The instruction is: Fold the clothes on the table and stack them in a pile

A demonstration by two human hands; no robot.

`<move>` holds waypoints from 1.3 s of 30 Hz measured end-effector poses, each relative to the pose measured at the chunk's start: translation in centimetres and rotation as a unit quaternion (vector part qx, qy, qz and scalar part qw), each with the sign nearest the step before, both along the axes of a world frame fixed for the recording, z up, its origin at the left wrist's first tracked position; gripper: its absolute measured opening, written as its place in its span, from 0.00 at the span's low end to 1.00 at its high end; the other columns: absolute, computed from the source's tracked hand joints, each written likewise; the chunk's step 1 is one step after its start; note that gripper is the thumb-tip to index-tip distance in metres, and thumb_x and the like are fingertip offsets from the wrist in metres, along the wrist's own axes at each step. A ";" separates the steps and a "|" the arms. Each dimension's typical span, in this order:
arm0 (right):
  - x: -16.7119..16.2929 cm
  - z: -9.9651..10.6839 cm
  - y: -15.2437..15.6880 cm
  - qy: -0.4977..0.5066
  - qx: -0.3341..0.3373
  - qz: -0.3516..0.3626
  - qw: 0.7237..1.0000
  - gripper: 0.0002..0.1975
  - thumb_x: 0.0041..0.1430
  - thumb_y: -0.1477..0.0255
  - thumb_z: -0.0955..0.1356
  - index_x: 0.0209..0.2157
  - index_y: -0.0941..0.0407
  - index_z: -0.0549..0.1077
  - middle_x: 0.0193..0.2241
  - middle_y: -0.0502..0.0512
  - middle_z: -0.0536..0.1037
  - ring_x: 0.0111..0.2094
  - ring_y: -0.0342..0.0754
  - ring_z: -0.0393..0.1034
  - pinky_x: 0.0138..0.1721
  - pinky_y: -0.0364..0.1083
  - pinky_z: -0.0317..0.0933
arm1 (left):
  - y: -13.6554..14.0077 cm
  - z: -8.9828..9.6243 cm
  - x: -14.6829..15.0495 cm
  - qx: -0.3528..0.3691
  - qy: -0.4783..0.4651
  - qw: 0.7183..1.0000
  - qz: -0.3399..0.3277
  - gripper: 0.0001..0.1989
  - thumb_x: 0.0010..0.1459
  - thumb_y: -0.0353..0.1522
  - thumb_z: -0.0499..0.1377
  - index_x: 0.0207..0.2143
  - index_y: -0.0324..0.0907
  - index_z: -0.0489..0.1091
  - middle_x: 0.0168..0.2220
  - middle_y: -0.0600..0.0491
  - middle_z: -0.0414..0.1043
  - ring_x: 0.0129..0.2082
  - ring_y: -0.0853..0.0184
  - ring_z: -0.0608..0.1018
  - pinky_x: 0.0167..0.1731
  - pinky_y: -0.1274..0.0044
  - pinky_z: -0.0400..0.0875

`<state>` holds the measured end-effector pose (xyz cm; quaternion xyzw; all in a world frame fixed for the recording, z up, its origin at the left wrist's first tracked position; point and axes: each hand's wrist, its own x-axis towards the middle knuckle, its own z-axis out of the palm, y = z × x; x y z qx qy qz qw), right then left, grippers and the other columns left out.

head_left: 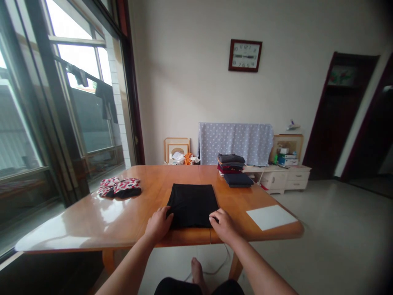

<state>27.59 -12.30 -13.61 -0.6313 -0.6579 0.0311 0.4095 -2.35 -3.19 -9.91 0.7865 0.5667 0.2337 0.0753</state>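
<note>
A black folded garment [194,205] lies flat as a near-square on the wooden table [153,176], close to its front edge. My left hand [159,223] is closed at its left edge near the front corner, fingers curled and partly hidden. At the opposite edge my right hand [224,224] grips the cloth near its front right corner, thumb and fingers bent together. The garment's exact kind cannot be made out.
A red, white and black patterned cloth [119,187] lies at the left. Folded clothes [231,162] are stacked at the back right, with a dark folded piece [238,180] before them. A white sheet [272,217] lies right. A cord [225,256] hangs below the front edge.
</note>
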 end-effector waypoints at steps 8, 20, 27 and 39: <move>1.2 -0.5 0.5 0.154 0.039 -0.010 0.987 0.13 0.59 0.63 0.65 0.37 0.54 0.80 0.37 0.57 0.78 0.40 0.52 0.73 0.44 0.48 0.64 | -1.7 1.4 0.4 -0.043 0.070 0.983 0.162 0.26 0.58 0.51 0.51 0.43 0.42 0.74 0.52 0.38 0.71 0.55 0.43 0.69 0.49 0.56 0.64; 2.1 -0.5 1.2 0.440 0.035 -0.010 0.897 0.21 0.53 0.55 0.70 0.39 0.57 0.79 0.37 0.58 0.81 0.41 0.54 0.73 0.45 0.48 0.65 | -0.7 1.1 1.3 -0.056 0.016 0.985 0.161 0.15 0.56 0.43 0.54 0.41 0.47 0.72 0.49 0.44 0.75 0.52 0.45 0.72 0.47 0.58 0.64; 2.4 -0.6 1.2 0.420 0.031 -0.005 0.907 0.23 0.52 0.54 0.69 0.40 0.57 0.79 0.38 0.58 0.81 0.41 0.54 0.74 0.44 0.49 0.66 | -1.1 1.7 1.2 -0.096 -0.077 0.977 0.174 0.17 0.60 0.43 0.51 0.48 0.47 0.66 0.47 0.45 0.78 0.51 0.49 0.77 0.49 0.58 0.62; 2.3 -0.2 0.9 0.382 0.026 -0.013 0.924 0.24 0.54 0.53 0.67 0.42 0.57 0.78 0.41 0.60 0.81 0.44 0.54 0.75 0.46 0.49 0.67 | -0.4 0.7 0.3 -0.105 -0.145 0.970 0.165 0.25 0.61 0.48 0.52 0.55 0.46 0.64 0.48 0.46 0.78 0.51 0.51 0.77 0.48 0.62 0.65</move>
